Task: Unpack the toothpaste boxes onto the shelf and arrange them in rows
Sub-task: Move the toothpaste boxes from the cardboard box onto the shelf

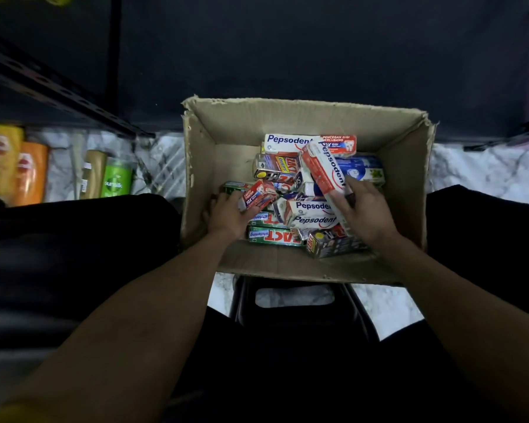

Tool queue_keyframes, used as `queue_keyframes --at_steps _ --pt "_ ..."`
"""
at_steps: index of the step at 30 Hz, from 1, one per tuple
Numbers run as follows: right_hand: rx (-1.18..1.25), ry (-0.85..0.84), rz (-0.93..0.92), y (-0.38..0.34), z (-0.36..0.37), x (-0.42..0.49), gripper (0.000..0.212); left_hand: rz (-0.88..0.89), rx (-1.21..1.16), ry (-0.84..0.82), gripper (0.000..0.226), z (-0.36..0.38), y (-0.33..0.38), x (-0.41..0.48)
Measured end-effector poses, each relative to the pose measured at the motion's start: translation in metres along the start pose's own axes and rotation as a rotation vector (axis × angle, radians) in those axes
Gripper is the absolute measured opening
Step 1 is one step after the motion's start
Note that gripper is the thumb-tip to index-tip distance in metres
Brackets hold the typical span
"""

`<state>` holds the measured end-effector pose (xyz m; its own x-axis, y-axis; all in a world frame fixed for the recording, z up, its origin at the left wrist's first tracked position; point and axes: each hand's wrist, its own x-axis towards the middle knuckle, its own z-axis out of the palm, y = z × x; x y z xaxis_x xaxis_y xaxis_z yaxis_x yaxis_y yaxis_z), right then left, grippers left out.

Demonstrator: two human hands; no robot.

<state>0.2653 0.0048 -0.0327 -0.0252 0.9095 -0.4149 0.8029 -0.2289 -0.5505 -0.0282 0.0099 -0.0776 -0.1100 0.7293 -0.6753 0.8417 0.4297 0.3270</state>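
Head view: the cardboard box (303, 267) sits on the marbled floor (486, 172) directly ahead of the person, open at the top. It holds a loose heap of toothpaste boxes (287, 236) lying crossed at mixed angles, none in rows. The left hand (226, 215) is inside the near left part of the box, fingers curled round a small red box (261, 193); its long axis runs from near left to far right, roughly flat. The right hand (367, 215) grips the near end of a long white and red box (322, 169), which is tilted above the heap; its long axis runs from near right to far left, with the free end pointing far. The shelf (74, 96) shows as a dark frame at far left, with bottles (22, 169) below it; no toothpaste boxes are visible on it. Judgement: unpacking is at an early stage, and arranging has not begun.
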Motion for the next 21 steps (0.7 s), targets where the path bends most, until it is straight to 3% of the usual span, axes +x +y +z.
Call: queue_keyframes --at_steps 3,11,14,18,21 --pt "-0.031 -0.075 0.015 0.002 0.009 -0.002 0.077 -0.003 -0.228 -0.044 0.051 0.003 0.004 -0.006" --pt "0.036 -0.127 0.071 0.000 0.005 0.003 0.085 0.129 0.151 0.029 0.050 -0.012 0.005 -0.013" --pt "0.106 -0.035 0.037 -0.013 -0.023 -0.011 0.082 0.238 0.186 0.138 0.054 -0.039 0.041 -0.041" --pt "0.057 -0.048 0.067 -0.014 -0.020 -0.009 0.069 0.266 0.048 0.160 0.051 -0.041 0.052 -0.045" --pt "0.015 -0.061 0.039 -0.017 -0.035 -0.015 0.063 0.310 0.079 0.228 0.053 -0.052 0.061 -0.053"
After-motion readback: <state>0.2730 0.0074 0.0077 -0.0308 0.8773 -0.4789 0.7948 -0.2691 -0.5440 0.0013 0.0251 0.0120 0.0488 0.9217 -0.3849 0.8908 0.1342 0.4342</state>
